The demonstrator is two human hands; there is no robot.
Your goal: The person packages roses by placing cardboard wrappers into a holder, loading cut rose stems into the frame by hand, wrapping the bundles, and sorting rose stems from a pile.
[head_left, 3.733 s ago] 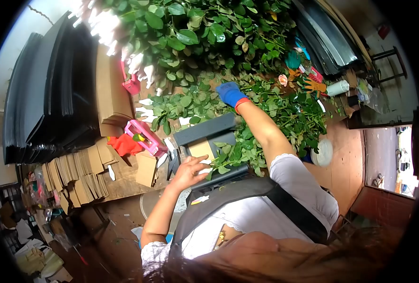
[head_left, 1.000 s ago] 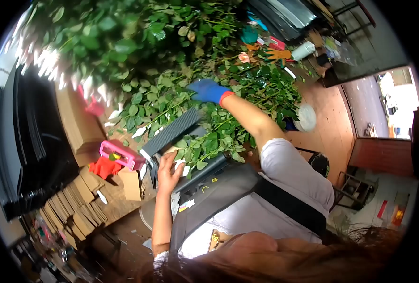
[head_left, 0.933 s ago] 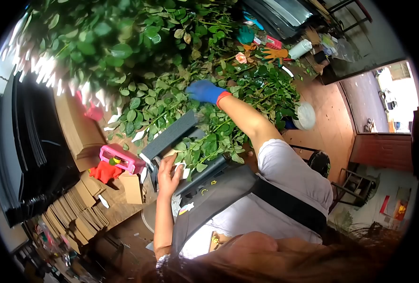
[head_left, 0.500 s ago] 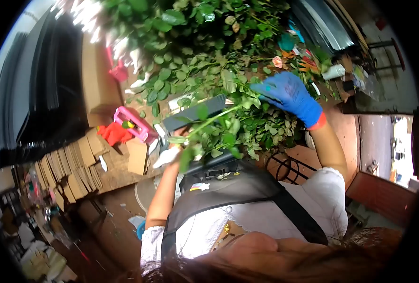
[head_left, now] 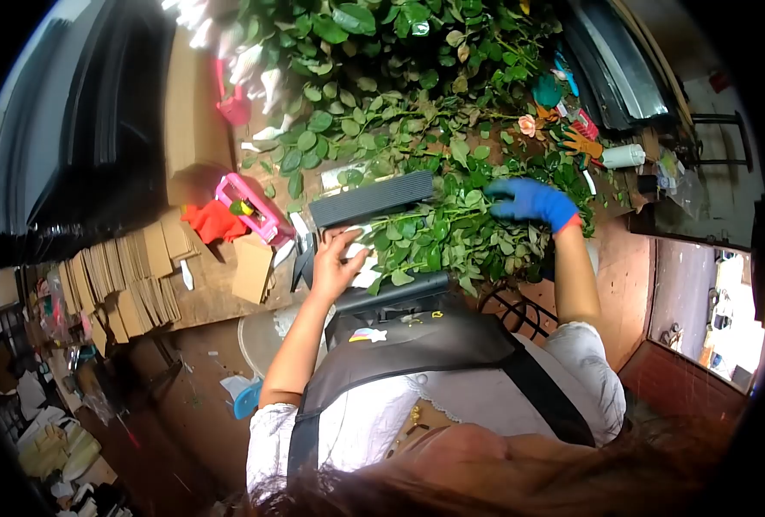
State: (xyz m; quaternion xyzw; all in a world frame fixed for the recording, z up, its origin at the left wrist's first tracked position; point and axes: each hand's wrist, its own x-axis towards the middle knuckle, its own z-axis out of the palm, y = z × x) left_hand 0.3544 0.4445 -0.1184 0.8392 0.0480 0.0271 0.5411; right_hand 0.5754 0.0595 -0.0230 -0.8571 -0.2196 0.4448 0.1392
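My bare left hand has its fingers and thumb curled on white-covered flower heads at the left end of a leafy bundle. A dark ridged board stands just above that hand. On the right, my right hand, in a blue glove with an orange cuff, is over the bundle's stem side, its blurred fingers apart and nothing seen between them. More leafy stems lie beyond the board.
A large leafy pile fills the back. To the left are a pink holder, a red cloth, cardboard pieces and dark sheets. An orange glove and a white roll lie right.
The leafy stem raised between my hands half a second ago now lies low among the bundle. My right hand has moved slightly down, and my left hand's fingers are now uncovered. The view has shifted.
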